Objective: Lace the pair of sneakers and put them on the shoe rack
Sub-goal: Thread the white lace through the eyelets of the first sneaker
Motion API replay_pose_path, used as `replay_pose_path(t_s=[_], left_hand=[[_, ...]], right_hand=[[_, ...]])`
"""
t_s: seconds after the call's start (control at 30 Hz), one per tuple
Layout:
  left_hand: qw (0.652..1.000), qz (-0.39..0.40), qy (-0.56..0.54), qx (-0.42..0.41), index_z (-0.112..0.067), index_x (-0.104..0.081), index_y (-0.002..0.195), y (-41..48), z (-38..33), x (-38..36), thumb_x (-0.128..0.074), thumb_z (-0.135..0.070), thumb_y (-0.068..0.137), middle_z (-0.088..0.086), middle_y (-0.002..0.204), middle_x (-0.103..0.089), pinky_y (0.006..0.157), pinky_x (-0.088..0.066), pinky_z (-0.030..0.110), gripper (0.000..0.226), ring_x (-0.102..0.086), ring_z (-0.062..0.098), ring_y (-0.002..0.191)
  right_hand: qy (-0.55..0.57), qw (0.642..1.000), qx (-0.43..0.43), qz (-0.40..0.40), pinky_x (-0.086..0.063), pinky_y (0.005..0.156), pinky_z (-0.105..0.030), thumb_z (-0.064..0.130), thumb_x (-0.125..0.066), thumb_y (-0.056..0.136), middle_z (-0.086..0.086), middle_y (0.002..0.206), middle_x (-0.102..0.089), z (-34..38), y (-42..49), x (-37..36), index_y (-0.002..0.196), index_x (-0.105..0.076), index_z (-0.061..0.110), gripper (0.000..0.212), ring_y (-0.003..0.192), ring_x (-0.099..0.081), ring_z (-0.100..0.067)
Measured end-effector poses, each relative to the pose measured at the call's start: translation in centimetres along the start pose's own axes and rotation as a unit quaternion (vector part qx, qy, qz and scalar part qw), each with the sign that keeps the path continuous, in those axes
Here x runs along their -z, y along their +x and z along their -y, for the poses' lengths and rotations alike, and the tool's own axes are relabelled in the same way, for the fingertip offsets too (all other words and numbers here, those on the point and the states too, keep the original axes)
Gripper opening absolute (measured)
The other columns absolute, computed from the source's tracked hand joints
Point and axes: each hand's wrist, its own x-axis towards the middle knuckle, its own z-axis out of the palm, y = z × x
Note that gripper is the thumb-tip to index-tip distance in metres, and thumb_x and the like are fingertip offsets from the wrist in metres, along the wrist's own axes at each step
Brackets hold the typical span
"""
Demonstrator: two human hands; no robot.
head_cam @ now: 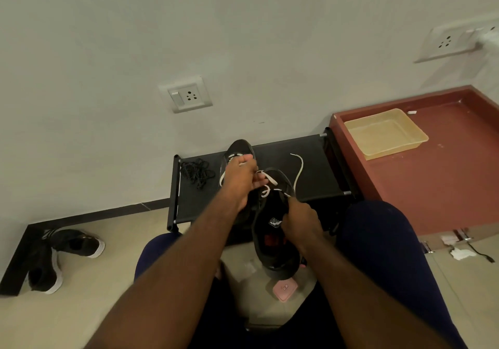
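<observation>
Centrally: left hand (240,180) pinches white lace (271,180); right hand (300,222) grips black sneaker (274,243) crossing shoe rack (320,164) front edge; second sneaker (238,147) on rack, near wall (243,52).

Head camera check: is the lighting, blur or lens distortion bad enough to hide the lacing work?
Head view: dim, flat indoor light with no glare. Head view: the black sneaker blends into the dark shoe rack, but the white lace stands out. Head view: the left hand looks slightly soft. Head view: wide-angle bending tilts the wall socket, and the corners smear.
</observation>
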Motion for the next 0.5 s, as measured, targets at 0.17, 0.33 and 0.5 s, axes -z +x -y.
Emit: replay_pose_path(t_s=[0.17, 0.33, 0.5], left_hand=[[0.892, 0.005, 0.443, -0.095, -0.01, -0.064, 0.094, 0.3, 2.0, 1.5, -0.067, -0.023, 0.085, 0.004, 0.079, -0.065, 0.071, -0.055, 0.035, 0.016, -0.065, 0.023, 0.077], [0.799, -0.046, 0.588, -0.116, -0.007, -0.062, 0.085, 0.1, 5.4, 0.2, -0.061, -0.023, 0.086, 0.01, 0.088, -0.06, 0.066, -0.042, 0.033, 0.016, -0.063, 0.031, 0.088], [0.947, -0.023, 0.309, -0.081, -0.011, -0.059, 0.065, -0.4, 3.4, -0.2, -0.061, -0.018, 0.084, 0.007, 0.063, -0.057, 0.065, -0.044, 0.034, 0.02, -0.055, 0.022, 0.064]], right_hand=[[-0.002, 1.0, 0.02, 0.018, -0.049, 0.089, -0.04, 0.016, -0.049, 0.092, -0.012, 0.12, -0.065, 0.7, -0.5, -0.4, 0.124, -0.054, 0.015, 0.033, 0.113, -0.06, -0.037], [-0.005, 1.0, 0.026, 0.009, -0.049, 0.09, -0.041, 0.015, -0.047, 0.093, -0.013, 0.12, -0.064, 0.7, -1.2, -0.1, 0.124, -0.053, 0.013, 0.031, 0.111, -0.061, -0.037], [-0.005, 1.0, 0.019, -0.003, -0.049, 0.089, -0.041, 0.014, -0.047, 0.093, -0.012, 0.118, -0.066, 0.1, -1.3, 0.9, 0.125, -0.054, 0.016, 0.033, 0.11, -0.062, -0.036]])
